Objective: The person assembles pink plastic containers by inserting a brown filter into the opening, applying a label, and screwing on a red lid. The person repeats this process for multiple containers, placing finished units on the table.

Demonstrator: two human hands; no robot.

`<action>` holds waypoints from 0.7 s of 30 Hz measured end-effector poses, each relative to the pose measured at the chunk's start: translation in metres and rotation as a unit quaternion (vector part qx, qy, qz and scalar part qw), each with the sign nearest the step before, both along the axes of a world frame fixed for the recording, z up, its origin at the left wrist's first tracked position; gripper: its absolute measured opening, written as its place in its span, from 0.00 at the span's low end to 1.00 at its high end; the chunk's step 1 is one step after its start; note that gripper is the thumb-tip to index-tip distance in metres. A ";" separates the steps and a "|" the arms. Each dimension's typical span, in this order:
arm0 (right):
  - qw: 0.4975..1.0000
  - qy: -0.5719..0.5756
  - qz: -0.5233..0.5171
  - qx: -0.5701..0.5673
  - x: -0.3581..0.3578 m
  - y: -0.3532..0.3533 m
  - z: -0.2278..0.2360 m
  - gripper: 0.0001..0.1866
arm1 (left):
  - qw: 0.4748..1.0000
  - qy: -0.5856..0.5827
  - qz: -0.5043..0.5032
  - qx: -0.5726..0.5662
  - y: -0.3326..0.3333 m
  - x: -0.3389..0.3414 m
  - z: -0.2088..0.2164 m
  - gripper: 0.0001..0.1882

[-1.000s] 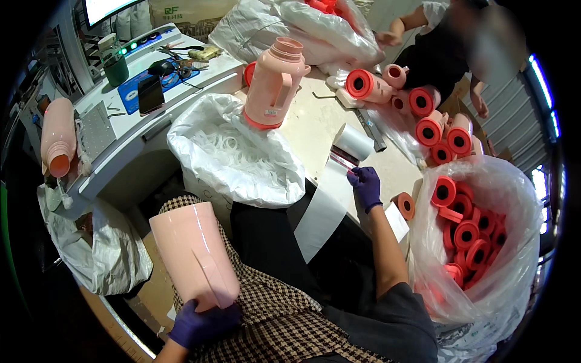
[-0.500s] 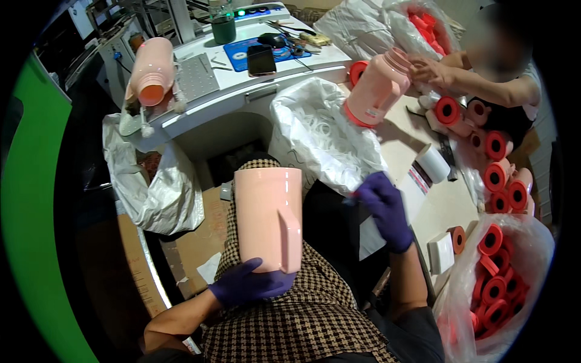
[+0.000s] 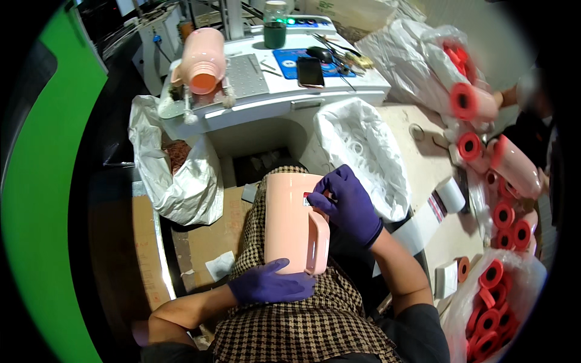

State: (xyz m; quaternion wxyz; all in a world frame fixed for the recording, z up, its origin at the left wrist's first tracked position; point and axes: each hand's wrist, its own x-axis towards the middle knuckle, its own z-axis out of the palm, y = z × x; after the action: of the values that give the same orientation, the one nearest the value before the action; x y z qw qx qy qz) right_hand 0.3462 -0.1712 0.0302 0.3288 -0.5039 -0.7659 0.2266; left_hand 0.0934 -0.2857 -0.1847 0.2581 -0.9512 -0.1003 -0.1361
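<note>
A pink jug [image 3: 285, 227] with a side handle lies across my lap over a checked apron, its handle turned to the right. My left hand [image 3: 269, 285], in a purple glove, is closed around the jug's near end and steadies it. My right hand [image 3: 350, 207], also gloved in purple, pinches a small red and white sticker [image 3: 307, 199] against the jug's side, just beyond the handle's far end. The thumb and index finger meet at the sticker; the other fingers are curled.
Another pink jug [image 3: 203, 60] lies on the machine's perforated plate. A white bag [image 3: 387, 181] of clear rings stands ahead; another white sack [image 3: 209, 193] is left. At right are a label roll [image 3: 451, 195], pink jugs with red ends [image 3: 514, 166] near a co-worker, and a bag of red parts [image 3: 493, 320].
My right hand has moved left, bringing the sticker onto the jug. The view has turned somewhat right. The co-worker's upright jug has left its place on the table; pink jugs at right are now tilted.
</note>
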 end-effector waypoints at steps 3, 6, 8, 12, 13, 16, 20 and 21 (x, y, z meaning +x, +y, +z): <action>0.990 -0.051 -0.067 0.113 0.001 0.026 -0.010 0.42 | 0.999 -0.031 -0.035 -0.008 0.016 -0.020 0.120 0.26; 0.992 0.066 -0.035 0.097 -0.008 0.060 -0.007 0.46 | 0.959 -0.225 0.028 -0.170 0.006 -0.061 0.148 0.29; 0.972 -0.022 0.003 0.236 -0.033 0.091 0.017 0.36 | 0.898 -0.340 0.178 -0.215 -0.001 -0.093 0.156 0.31; 0.923 -0.136 0.120 0.339 -0.133 0.166 0.035 0.27 | 0.596 -0.666 0.377 -0.242 -0.058 -0.138 0.120 0.38; 0.922 -0.222 0.088 0.305 -0.158 0.190 0.030 0.28 | 0.534 -0.720 0.376 -0.235 -0.064 -0.141 0.119 0.40; 0.917 -0.319 -0.002 0.238 -0.187 0.263 0.014 0.21 | 0.432 -0.825 0.277 -0.235 -0.050 -0.141 0.143 0.39; 0.912 -0.207 0.039 0.352 -0.183 0.274 0.000 0.15 | 0.462 -0.836 0.253 -0.150 -0.009 -0.144 0.177 0.39; 0.885 -0.196 0.055 0.418 -0.177 0.251 0.006 0.13 | 0.511 -0.807 0.278 -0.103 0.003 -0.150 0.179 0.40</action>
State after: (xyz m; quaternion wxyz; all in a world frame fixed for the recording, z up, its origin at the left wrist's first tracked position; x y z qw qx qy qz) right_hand 0.1687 0.0796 0.0359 0.3393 -0.3112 -0.8648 -0.2004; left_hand -0.0569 -0.2825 -0.0058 -0.0088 -0.3743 -0.5383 -0.7550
